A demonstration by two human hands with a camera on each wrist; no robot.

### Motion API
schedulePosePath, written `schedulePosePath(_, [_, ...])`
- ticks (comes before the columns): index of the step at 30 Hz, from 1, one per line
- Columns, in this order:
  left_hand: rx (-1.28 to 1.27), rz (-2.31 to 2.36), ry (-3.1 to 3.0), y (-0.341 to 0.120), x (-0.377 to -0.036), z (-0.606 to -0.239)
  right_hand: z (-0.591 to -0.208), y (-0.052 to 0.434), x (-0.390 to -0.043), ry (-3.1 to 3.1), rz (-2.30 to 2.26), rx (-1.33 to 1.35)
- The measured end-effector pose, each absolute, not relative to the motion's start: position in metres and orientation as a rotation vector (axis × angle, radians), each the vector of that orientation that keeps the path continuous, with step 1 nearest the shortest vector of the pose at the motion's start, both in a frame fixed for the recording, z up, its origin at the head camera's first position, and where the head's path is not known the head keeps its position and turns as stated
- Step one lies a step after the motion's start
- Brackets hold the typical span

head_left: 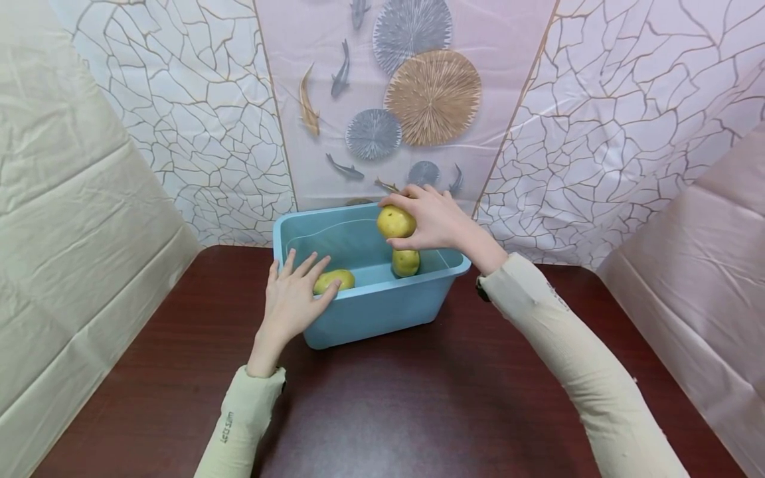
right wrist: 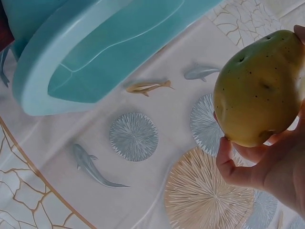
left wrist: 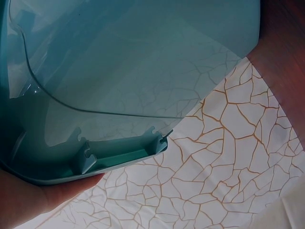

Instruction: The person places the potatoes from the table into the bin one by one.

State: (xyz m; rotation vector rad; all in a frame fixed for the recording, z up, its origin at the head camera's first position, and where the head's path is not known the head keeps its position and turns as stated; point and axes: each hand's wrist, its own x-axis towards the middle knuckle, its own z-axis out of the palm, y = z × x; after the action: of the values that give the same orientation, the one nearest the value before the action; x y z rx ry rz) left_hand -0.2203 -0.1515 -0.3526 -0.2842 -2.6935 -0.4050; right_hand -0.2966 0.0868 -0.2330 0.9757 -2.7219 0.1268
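Note:
A light blue plastic tub with water in it stands on a dark wooden table. My right hand grips a yellow potato above the tub's far side; the right wrist view shows that potato held in curled fingers. A second potato sits in the water right below it. A third potato lies at the tub's near left. My left hand rests with straight, spread fingers on the tub's near rim, its fingertips by that potato. The left wrist view shows the tub's wall close up.
The dark wooden table stretches toward me in front of the tub. Patterned sheets with cracked lines, fish and round discs hang close behind the tub. Plain cloth walls close in the left and right sides.

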Motion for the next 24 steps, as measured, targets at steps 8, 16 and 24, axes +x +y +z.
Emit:
schedulePosePath(8, [-0.279, -0.406, -2.699, -0.1517, -0.2201, -0.3533, -0.233, 0.0858, -0.2994, -2.729, 0.104, 0.97])
schedulePosePath(16, [-0.282, -0.412, -2.687, -0.1518, -0.2201, -0.3535, -0.2311, 0.0846, -0.2995, -2.734, 0.12, 0.972])
schedulePosePath(24, [-0.286, -0.408, -2.679, -0.1519, -0.2201, -0.353, -0.2281, 0.0873, -0.2977, -2.691, 0.175, 0.965])
